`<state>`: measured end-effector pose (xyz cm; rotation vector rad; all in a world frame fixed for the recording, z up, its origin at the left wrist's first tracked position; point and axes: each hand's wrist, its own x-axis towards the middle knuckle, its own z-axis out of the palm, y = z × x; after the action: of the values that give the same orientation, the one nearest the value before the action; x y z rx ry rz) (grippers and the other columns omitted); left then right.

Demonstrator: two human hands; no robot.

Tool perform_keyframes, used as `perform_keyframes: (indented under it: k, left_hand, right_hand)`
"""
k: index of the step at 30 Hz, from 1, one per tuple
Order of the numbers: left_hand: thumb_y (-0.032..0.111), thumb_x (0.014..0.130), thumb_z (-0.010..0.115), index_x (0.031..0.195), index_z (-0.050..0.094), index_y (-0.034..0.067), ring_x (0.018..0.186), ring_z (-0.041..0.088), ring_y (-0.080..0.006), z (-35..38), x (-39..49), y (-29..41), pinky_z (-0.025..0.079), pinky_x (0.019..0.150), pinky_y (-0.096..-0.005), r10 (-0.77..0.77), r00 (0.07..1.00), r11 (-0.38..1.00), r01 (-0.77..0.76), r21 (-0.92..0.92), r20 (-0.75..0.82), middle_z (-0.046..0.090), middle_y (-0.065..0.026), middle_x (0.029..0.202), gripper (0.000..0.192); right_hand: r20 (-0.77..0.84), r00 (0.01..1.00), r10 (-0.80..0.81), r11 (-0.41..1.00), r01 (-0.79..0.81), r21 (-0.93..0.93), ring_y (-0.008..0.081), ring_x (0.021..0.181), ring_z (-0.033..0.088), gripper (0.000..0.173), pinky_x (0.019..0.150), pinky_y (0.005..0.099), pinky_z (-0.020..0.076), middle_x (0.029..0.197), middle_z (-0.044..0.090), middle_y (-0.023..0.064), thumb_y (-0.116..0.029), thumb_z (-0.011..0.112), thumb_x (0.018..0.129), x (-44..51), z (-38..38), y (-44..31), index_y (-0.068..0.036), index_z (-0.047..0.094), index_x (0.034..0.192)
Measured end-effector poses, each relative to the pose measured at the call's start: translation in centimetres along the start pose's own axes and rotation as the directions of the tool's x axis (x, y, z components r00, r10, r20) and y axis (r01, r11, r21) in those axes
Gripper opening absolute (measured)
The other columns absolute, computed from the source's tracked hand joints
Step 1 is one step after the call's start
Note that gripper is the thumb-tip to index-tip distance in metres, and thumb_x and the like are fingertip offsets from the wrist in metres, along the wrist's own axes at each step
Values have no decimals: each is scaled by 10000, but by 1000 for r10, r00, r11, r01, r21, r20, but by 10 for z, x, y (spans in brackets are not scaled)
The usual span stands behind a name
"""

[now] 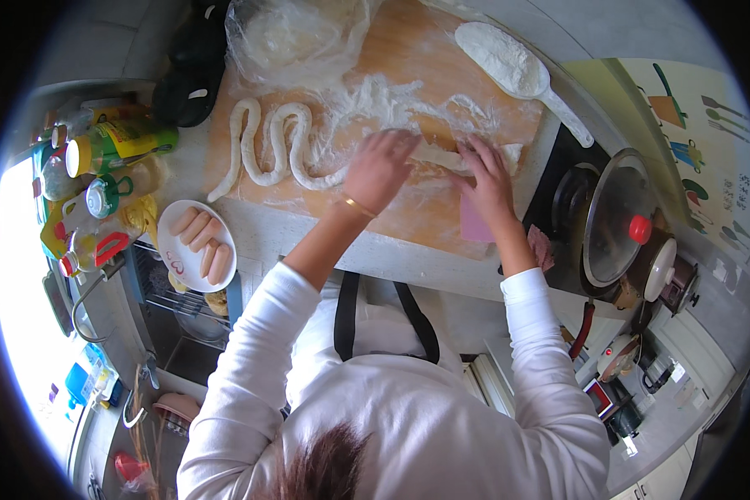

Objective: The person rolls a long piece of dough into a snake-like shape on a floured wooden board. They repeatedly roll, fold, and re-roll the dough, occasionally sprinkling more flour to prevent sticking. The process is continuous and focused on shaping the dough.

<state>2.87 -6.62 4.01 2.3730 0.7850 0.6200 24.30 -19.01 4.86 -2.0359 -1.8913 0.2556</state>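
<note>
A long dough rope [279, 147] winds in curves over the left part of a floured wooden board [325, 206] and runs under my left hand [381, 165]. That hand lies on the dough, a little blurred, with a gold-coloured bracelet at the wrist. A thicker, flatter stretch of dough [439, 156] shows between the hands. My right hand [484, 172] rests with spread fingers on its right part, and the dough's end shows beyond the fingers. A pink flat scraper [475, 222] lies partly under my right wrist. Loose flour is scattered behind the dough.
A clear plastic bag with dough [294, 40] lies at the board's back left, and a white scoop of flour [506, 59] at its back right. Left, a plate [225, 275] of sausages [197, 228] stands by the sink, near several bottles. A glass-lidded pan [619, 219] stands right.
</note>
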Motion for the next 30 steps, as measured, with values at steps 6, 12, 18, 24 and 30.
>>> perform_keyframes:
  k: [6, 12, 18, 24, 30]
  left_hand:
    - [185, 808, 703, 1079, 706, 115, 1045, 613, -290, 28, 16, 5, 468, 951, -409, 120, 990, 989, -126, 83, 78, 661, -55, 1132, 280]
    - [387, 937, 678, 1036, 667, 43, 833, 653, -234, 59, -8, 77, 525, 783, -342, -559, 686, 191, 654, -732, 466, 681, -92, 931, 359]
    - [451, 979, 598, 951, 530, 93, 623, 519, -169, 92, 60, 98, 465, 558, -330, -685, 237, -692, 83, -717, 689, 490, -27, 705, 365]
    - [585, 915, 588, 861, 457, 135, 482, 327, -129, 83, 64, 110, 296, 438, -311, -580, 222, -804, -3, -594, 784, 340, 5, 603, 472]
    - [613, 895, 570, 778, 422, 136, 425, 276, -125, 75, 66, 108, 248, 407, -315, -483, 302, -875, -181, -449, 822, 309, 6, 530, 513]
  right_hand:
    - [58, 997, -47, 997, 50, -54, 327, 1188, 543, 486, 1012, 445, 439, 1249, 582, 99, -147, 790, 765, -3, -10, 28, -87, 646, 1225]
    - [194, 981, 21, 997, -35, 67, 323, 1045, 590, 381, 854, 394, 501, 1062, 597, 110, -93, 786, 752, 17, -27, 16, -51, 661, 1109]
    - [241, 944, 224, 899, -296, 324, 306, 1037, 621, 434, 906, 382, 503, 1119, 609, 146, -69, 780, 794, 2, -42, -15, -12, 569, 1169]
    - [748, 645, 158, 530, -695, 487, 161, 1139, 553, 619, 994, 318, 435, 1238, 579, 76, -101, 823, 746, 7, -70, 8, -17, 506, 1271]
    - [928, 355, 112, 571, -788, 232, 177, 1029, 604, 669, 933, 335, 477, 1150, 653, 70, -80, 870, 668, 23, -81, 15, -13, 575, 1264]
